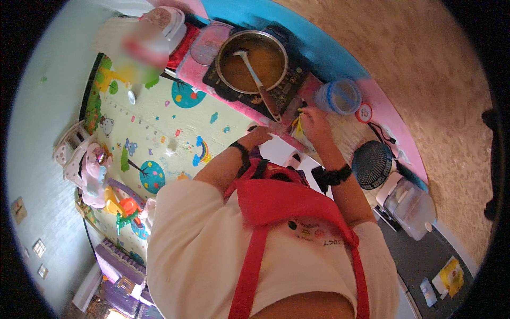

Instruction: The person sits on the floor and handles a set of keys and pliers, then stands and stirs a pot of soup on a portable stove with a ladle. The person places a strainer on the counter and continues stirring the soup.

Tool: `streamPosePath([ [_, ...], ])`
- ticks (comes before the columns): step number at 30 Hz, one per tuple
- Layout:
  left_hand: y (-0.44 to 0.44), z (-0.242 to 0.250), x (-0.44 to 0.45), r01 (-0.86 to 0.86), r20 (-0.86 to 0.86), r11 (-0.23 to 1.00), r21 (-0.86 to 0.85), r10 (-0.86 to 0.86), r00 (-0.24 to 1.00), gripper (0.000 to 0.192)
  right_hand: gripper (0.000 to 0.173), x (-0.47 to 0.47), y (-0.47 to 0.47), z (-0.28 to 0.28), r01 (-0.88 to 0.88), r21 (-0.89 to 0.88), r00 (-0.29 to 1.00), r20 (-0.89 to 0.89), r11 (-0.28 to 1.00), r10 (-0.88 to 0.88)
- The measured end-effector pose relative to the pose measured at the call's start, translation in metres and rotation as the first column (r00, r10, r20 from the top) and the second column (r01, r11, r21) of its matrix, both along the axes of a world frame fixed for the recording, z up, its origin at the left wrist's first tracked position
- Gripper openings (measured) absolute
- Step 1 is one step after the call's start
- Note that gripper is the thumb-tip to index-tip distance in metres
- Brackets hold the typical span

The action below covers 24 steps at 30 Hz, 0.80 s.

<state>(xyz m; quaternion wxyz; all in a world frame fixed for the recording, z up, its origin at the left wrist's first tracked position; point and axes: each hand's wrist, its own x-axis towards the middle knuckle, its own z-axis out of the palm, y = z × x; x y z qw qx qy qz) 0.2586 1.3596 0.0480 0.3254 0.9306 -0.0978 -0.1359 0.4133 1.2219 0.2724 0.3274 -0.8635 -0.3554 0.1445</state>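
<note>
My right hand [316,124], with a black band at the wrist, pinches some thin yellow strips [297,127] over the pink-edged counter. A small dark object [304,103] shows beside its fingertips; what it is stays unclear. My left hand [258,137] is at the counter's front edge, its fingers partly hidden, and I cannot make out whether it holds anything. Beyond both hands, a metal pot [255,75] of orange-brown liquid stands on a black induction cooktop [293,81]. A ladle [259,83] leans in the pot, its brown handle pointing back toward my hands.
Clear plastic containers with blue rims [344,97] and a red-and-white round lid [363,113] are right of my right hand. Farther right sit a dark perforated basket [372,164] and a clear lidded box [414,207]. A patterned play mat [167,131] and toys [129,207] lie left.
</note>
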Motion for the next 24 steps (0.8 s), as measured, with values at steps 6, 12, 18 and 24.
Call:
streamPosePath([
  [6, 0.096, -0.01, -0.118, -0.573, -0.383, 0.782, -0.244, 0.465, 0.798, 0.015, 0.044, -0.033, 0.101, 0.002, -0.123, -0.478, 0.983, 0.062, 0.87, 0.173],
  [12, 0.122, 0.035, -0.181, -0.885, -0.884, -0.318, -0.34, 0.429, 0.186, 0.025, 0.029, -0.026, 0.119, -0.012, -0.018, -0.504, 0.997, 0.06, 0.863, 0.055],
  [18, 0.121, 0.029, -0.22, -0.882, -0.901, -0.4, -0.248, 0.43, 0.059, 0.01, 0.024, 0.002, 0.086, -0.007, -0.044, -0.539, 0.993, 0.07, 0.841, 0.097],
  [24, 0.105, 0.017, -0.228, -0.87, -0.904, -0.447, -0.207, 0.427, -0.004, 0.031, 0.021, 0.014, 0.076, 0.001, -0.135, -0.338, 0.565, -0.799, 0.931, -0.208],
])
